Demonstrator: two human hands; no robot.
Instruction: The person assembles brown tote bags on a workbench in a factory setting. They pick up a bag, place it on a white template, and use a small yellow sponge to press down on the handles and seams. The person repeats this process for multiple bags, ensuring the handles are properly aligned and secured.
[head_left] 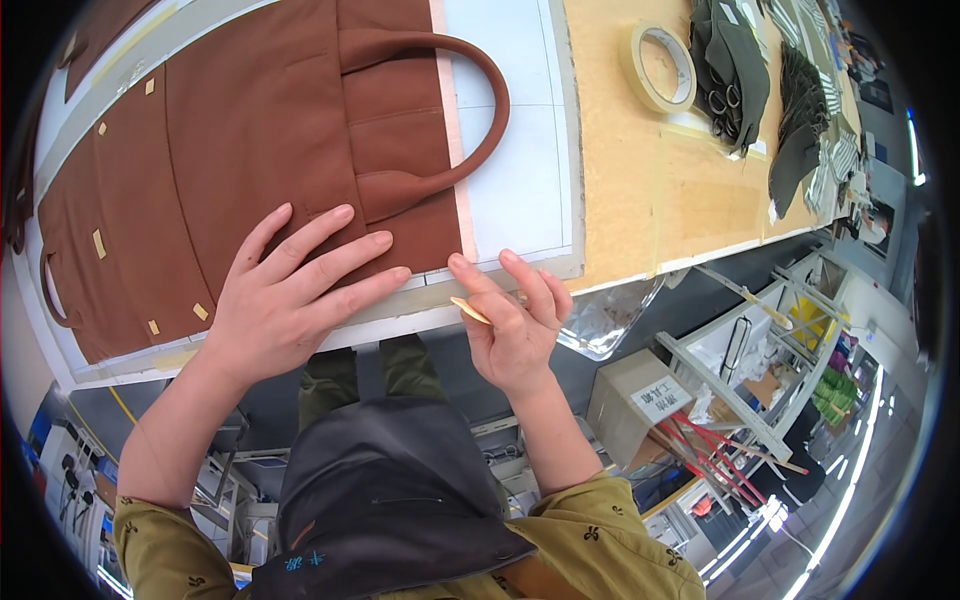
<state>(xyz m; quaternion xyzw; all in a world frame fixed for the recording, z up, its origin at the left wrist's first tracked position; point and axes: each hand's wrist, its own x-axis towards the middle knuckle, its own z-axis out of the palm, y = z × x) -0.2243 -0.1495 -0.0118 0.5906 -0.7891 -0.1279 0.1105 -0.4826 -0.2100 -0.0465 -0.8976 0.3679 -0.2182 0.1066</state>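
A brown bag body [250, 130] lies flat on a white board [510, 180], with a rounded carry handle [497, 90] at its right end and a pale pink strip along that edge. My left hand [285, 295] rests open on its near side, fingers spread over the brown material. At the bag's near right corner, my right hand [515, 325] is closed with the index fingertip close to the pink strip. A small flat pale-yellow piece [470, 310] sticks out from its curled fingers; its kind is not clear.
On the tan board [630, 200] to the right lie a roll of masking tape [658, 68], small scissors [725, 98] and stacks of dark green cut pieces [797, 125]. Small tape bits [99, 243] dot the bag. Below the table edge stand a grey box [640, 400] and a metal rack [730, 400].
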